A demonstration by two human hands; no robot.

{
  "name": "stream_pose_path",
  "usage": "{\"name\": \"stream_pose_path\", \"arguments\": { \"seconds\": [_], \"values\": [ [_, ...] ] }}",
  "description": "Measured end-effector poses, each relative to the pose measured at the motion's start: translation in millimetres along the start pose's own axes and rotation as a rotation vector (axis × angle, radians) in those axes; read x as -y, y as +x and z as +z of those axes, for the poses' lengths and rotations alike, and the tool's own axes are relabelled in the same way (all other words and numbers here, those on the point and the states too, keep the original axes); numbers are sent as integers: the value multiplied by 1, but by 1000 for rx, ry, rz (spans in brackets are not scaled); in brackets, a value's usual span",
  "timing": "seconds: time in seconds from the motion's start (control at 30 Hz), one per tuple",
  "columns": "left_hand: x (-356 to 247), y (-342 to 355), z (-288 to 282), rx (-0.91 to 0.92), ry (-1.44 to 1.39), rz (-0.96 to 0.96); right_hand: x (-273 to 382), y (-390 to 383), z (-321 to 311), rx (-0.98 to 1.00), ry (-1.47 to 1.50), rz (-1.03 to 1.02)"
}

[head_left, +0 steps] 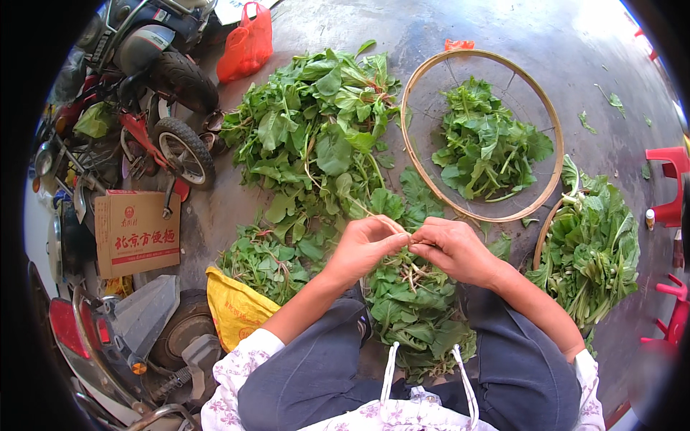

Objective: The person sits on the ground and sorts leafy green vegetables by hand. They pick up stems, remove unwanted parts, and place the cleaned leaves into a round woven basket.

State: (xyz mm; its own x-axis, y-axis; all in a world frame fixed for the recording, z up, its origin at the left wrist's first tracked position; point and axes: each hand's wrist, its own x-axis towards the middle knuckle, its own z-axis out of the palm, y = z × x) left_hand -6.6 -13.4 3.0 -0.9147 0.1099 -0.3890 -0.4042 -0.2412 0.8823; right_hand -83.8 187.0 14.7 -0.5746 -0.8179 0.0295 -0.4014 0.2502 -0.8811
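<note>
Bending over a near pile of leafy greens [424, 312], pinching a thin, mostly hidden stem [364, 209] in the fingertips of left grip [364, 246] and right grip [458, 248]; possibly risking snapping it by tugging too hard, or losing it among the greens below by loosening. Holding it between both grips, with one end just past the left; facing a larger heap [316, 118] far left, a round-rimmed basket [467, 53] far right.

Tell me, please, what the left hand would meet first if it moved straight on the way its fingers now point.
Most likely the right hand, whose fingertips lie just ahead of those of the left hand; whether they touch is unclear.
</note>
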Motion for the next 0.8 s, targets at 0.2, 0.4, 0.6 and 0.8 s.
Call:
{"name": "stream_pose_path", "arguments": {
  "seconds": [0.2,0.4,0.6,0.8],
  "values": [
    [2,-3,-10,243,-282,-288,7,1,-11,146,102,-98],
    [4,-6,-9,342,-414,-363,2,-2,-9,212,365,-60],
    [4,-2,3,56,-83,73,0,-1,-4,68,398,146],
    [6,1,15,-253,829,700,-4,-1,6,-51,161,145]
  ]
}}
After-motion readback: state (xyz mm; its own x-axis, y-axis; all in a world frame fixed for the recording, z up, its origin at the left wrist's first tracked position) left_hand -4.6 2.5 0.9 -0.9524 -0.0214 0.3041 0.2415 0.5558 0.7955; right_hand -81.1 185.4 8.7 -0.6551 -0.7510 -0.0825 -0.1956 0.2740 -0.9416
